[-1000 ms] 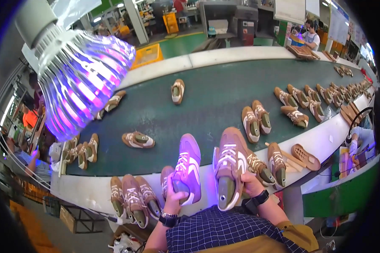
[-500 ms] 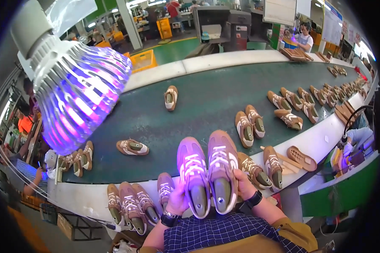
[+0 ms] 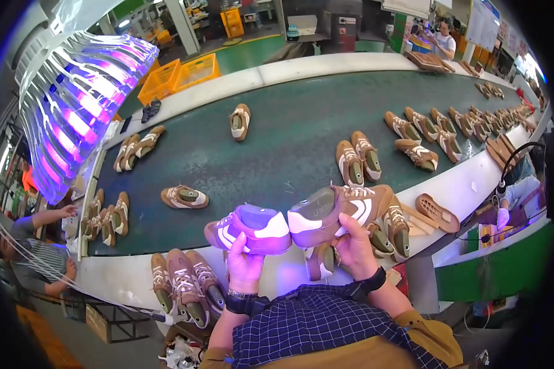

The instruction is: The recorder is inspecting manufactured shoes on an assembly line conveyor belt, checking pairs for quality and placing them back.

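In front of me I hold up two brown sneakers with white trim, one in each hand, heel to heel with toes pointing outward. Around the left sneaker (image 3: 251, 230) my left hand (image 3: 245, 265) is closed, and purple light tints that shoe. My right hand (image 3: 354, 249) grips the right sneaker (image 3: 335, 215) from below and behind. A dark green last fills the opening of each shoe. Just beneath the right one, another sneaker (image 3: 319, 262) rests on the white ledge, partly hidden. Several sneakers (image 3: 184, 286) stand close together left of my left hand.
A ribbed lamp (image 3: 83, 107) glowing purple hangs at the upper left. Across the green conveyor belt (image 3: 277, 147) lie many sneakers, mostly toward the right. A loose sole (image 3: 437, 213) sits on the right-hand ledge. Yellow crates (image 3: 194, 72) stand beyond the belt; a person works at the left.
Both sneakers have turned from toes-up, soles away, to lying sideways with their heels facing each other. The view has shifted, and the lamp appears farther left.
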Motion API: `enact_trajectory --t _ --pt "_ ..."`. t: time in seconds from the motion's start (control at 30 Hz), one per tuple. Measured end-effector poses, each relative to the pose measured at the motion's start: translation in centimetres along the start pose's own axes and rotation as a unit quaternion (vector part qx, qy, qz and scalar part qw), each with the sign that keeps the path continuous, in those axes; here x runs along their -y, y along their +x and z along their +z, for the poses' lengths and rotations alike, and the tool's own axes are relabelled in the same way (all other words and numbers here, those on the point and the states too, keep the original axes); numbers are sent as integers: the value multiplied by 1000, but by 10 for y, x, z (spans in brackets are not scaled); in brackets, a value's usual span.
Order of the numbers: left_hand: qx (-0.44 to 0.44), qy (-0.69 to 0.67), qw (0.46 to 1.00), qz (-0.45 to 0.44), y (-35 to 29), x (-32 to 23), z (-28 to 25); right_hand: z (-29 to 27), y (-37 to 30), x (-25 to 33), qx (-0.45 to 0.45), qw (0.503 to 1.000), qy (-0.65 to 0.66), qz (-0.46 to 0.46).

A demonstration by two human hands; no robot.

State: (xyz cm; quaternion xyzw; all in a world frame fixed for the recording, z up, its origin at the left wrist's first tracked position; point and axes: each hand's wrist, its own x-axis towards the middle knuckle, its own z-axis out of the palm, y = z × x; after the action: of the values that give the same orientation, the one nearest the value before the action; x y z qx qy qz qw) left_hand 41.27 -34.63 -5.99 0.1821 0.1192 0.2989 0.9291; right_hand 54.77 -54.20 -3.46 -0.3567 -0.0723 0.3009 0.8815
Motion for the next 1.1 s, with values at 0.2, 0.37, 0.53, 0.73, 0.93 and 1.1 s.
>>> enact_trajectory --t 0.2,0.37,0.53,0.73,0.93,1.1 --pt "-18 18 1000 14 -2 1 -4 -9 -2 -9 -7 999 26 22" --pt "-19 19 1000 12 -4 2 -5 -8 -2 -13 -21 999 30 21" --pt "-12 15 1000 0 -5 3 -4 -8 -3 -14 -11 999 25 34" --pt "-27 24 999 6 -4 4 -5 -3 -5 -14 -13 999 29 28" --pt "-27 11 1000 -10 -4 5 -6 -1 -6 -13 -15 999 22 32" --pt "-38 25 999 -5 -6 7 -7 -4 -6 -16 -37 999 23 33"
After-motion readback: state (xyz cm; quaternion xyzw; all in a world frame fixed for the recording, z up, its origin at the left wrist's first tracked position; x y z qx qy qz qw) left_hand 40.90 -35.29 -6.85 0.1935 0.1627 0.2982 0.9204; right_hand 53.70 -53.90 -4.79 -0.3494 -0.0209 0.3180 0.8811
